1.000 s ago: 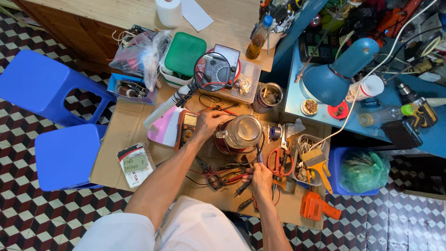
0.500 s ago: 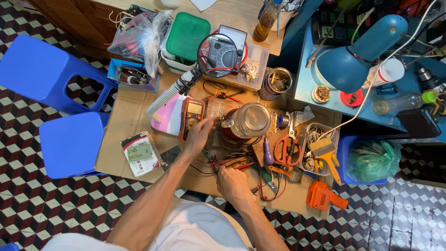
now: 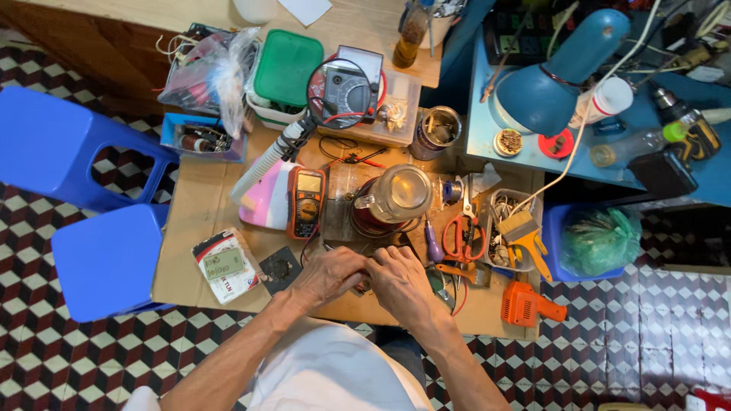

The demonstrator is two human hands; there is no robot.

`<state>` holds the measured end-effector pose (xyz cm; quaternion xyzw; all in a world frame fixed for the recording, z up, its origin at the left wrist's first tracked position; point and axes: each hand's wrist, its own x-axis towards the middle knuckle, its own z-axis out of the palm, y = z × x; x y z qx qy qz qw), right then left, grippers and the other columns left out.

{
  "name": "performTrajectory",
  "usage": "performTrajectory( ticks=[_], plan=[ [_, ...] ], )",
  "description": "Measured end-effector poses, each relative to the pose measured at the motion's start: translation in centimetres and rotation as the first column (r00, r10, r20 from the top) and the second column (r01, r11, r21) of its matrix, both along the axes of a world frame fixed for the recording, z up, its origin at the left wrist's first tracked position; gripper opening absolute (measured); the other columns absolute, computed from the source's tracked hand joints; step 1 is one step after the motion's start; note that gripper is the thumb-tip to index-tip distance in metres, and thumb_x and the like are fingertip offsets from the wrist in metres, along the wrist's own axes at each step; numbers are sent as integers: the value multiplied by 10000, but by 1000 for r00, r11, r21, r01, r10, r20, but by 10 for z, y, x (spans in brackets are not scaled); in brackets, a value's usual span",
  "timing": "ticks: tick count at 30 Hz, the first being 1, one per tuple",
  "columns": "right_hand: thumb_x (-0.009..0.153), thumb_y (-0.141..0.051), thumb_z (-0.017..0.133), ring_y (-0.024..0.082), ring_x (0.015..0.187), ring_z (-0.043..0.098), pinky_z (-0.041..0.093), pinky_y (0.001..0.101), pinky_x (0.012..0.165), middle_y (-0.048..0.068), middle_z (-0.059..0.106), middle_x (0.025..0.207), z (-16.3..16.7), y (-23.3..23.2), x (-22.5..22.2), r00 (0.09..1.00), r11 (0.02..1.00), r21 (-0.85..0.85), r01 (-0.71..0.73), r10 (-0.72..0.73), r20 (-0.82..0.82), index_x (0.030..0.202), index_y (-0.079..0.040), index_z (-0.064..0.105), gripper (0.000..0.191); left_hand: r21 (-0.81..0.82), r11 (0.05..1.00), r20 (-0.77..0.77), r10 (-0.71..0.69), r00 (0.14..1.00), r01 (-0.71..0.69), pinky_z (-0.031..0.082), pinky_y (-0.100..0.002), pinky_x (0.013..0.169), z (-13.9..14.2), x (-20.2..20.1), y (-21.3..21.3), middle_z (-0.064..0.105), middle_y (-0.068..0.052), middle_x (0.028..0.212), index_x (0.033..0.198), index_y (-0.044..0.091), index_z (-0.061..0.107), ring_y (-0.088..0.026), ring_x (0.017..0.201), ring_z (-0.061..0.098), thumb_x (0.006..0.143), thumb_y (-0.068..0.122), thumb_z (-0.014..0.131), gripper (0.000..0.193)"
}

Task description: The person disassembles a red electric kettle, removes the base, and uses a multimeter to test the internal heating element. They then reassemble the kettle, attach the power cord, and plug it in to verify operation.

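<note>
Low in the middle of the frame, the left hand [image 3: 329, 275] and right hand [image 3: 401, 281] meet over a small part [image 3: 364, 285] on the cardboard-topped workbench [image 3: 199, 221]. The fingers of both hands are curled in tight and pinch at it together; the part itself is mostly hidden beneath them, so its kind cannot be told, though it may be a wire end or a small component.

Just above the hands stands a glass-lidded kettle [image 3: 394, 196] with thin red and black leads trailing around its base. Left of it lies an orange multimeter [image 3: 307, 201] against a pink casing [image 3: 266, 199]. To the right sit red-handled scissors [image 3: 461, 232], a purple screwdriver [image 3: 432, 245] and a tray of oddments, with an orange soldering gun [image 3: 527, 306] at the lower right edge. A blue desk lamp [image 3: 560, 68] hangs in the upper right, and 2 blue stools [image 3: 84, 205] stand at the left.

The risk seems to be a slip: with leads tangled close by, a tug could drag the kettle or the meter, or the tiny part could drop into the clutter.
</note>
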<state>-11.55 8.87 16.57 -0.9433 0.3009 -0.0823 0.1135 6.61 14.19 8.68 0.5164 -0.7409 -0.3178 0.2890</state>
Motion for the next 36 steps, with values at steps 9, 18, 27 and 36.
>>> performTrajectory(
  ticks=[9,18,27,36],
  plan=[
    [957,-273,676,102,795,660,520,197,669,91,728,1074,17,-3,-51,178,218,906,363,-971,162,1282,-28,637,409,38,999,-172,-10,985,16,534,-404,660,8,-26,-20,704,-110,837,1088,102,751,-281,752,660,948,256,683,219],
    [934,-191,741,37,625,574,443,179,530,-1,668,854,-46,-40,-58,107,83,991,-100,-990,94,1151,29,645,324,311,948,-33,-57,998,64,524,-431,687,34,-55,-41,672,-145,793,1059,108,758,-306,741,656,964,249,689,183],
    [932,-157,719,53,588,597,424,178,484,13,677,775,-53,-52,-91,21,138,989,61,-990,137,1112,6,647,253,384,910,-284,278,918,-157,556,-413,882,39,-110,-70,701,-209,1183,1410,12,566,-318,1017,721,1007,184,534,440],
    [961,-168,696,62,624,609,447,183,521,24,690,804,-59,-60,-101,49,150,985,80,-988,146,1141,16,651,261,691,693,-680,526,511,206,464,-228,566,-12,-151,-126,659,-49,855,1368,-11,605,-95,649,586,1041,248,576,418]
  ],
)
